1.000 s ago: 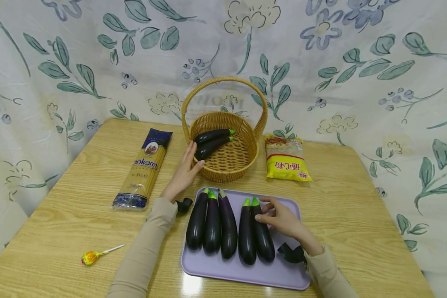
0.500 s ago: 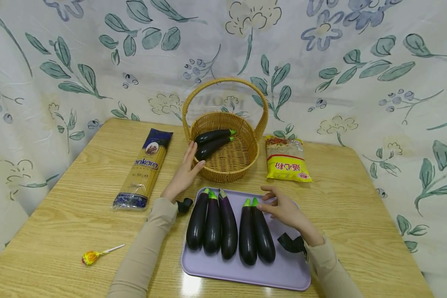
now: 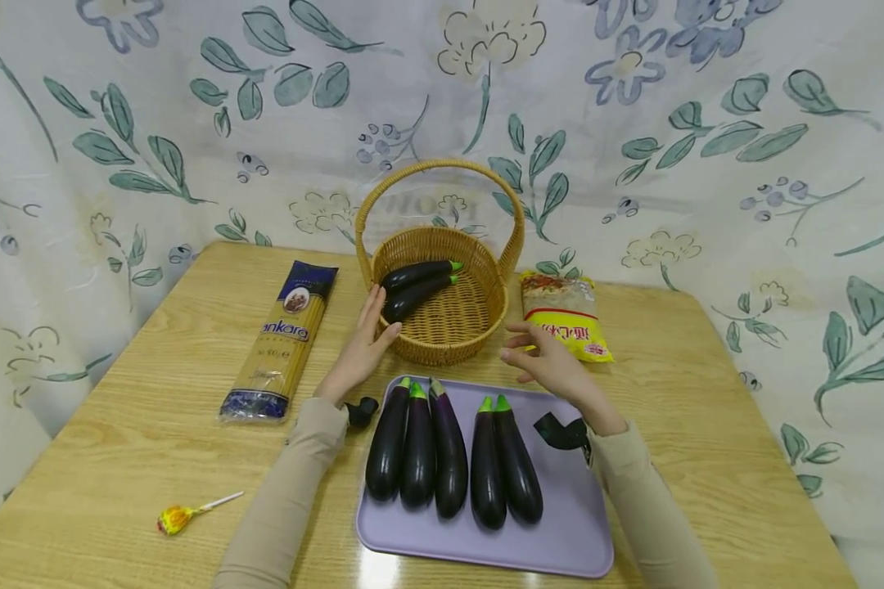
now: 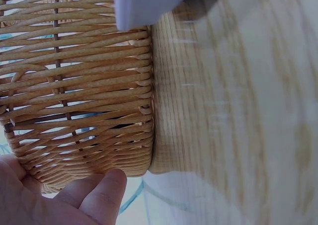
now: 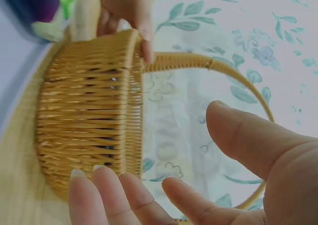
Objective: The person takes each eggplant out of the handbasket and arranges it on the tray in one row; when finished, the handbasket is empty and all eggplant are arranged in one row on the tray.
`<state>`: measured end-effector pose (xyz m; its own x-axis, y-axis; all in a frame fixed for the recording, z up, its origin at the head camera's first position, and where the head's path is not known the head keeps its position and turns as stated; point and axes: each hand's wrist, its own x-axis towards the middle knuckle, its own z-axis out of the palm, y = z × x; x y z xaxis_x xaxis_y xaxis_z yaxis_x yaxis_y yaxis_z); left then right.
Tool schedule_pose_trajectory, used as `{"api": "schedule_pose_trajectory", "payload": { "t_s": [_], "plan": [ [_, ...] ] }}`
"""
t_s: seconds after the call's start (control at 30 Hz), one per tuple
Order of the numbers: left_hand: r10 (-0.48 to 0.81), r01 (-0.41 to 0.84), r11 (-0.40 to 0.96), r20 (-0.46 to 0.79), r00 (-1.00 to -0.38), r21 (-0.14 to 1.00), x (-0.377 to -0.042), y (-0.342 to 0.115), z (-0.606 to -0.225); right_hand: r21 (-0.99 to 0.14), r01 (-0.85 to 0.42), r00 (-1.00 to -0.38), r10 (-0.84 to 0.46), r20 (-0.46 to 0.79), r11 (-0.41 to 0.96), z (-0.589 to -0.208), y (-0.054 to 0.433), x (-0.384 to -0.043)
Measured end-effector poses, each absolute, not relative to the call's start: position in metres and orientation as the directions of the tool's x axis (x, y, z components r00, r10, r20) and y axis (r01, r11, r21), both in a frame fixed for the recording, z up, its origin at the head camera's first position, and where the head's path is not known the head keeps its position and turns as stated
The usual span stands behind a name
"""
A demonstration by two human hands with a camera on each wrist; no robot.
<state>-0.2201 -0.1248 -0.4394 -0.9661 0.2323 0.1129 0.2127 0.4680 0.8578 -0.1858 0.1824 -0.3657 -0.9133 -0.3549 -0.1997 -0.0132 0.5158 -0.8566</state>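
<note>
A wicker basket (image 3: pixel 442 350) with a tall handle holds two dark eggplants (image 3: pixel 416 298). My left hand (image 3: pixel 359 348) rests against the basket's left side, its fingers along the outer wall and rim; in the left wrist view, fingers (image 4: pixel 102 197) touch the weave. My right hand (image 3: pixel 548 364) hovers between the basket and the yellow bag (image 3: pixel 567 319), holding nothing, with thumb and fingers apart in the right wrist view. Below it, a lilac tray (image 3: pixel 486 558) carries several eggplants, three (image 3: pixel 418 458) on the left and a pair (image 3: pixel 504 466) on the right.
A long pack of spaghetti (image 3: pixel 280 343) lies left of the basket. Nearer on the left is a wrapped lollipop (image 3: pixel 177 519). The wooden table (image 3: pixel 707 458) backs onto a floral curtain (image 3: pixel 442 98).
My right hand has left the top of the right-hand eggplant and moved up and forward toward the basket and yellow bag. The left hand stays against the basket.
</note>
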Motion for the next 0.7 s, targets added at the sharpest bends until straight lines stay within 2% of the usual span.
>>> {"api": "schedule_pose_trajectory", "payload": {
  "t_s": [0.37,0.7],
  "plan": [
    [0.23,0.209,0.478,0.108,-0.967,0.853,-0.218,-0.126,-0.443,-0.897,-0.001,-0.903,-0.386,-0.19,0.442,-0.348,0.157,-0.218],
    [0.23,0.222,0.48,0.123,-0.965,0.849,-0.221,-0.126,-0.439,-0.904,0.048,-0.889,-0.395,-0.233,0.426,-0.336,0.136,-0.235]
  ]
}}
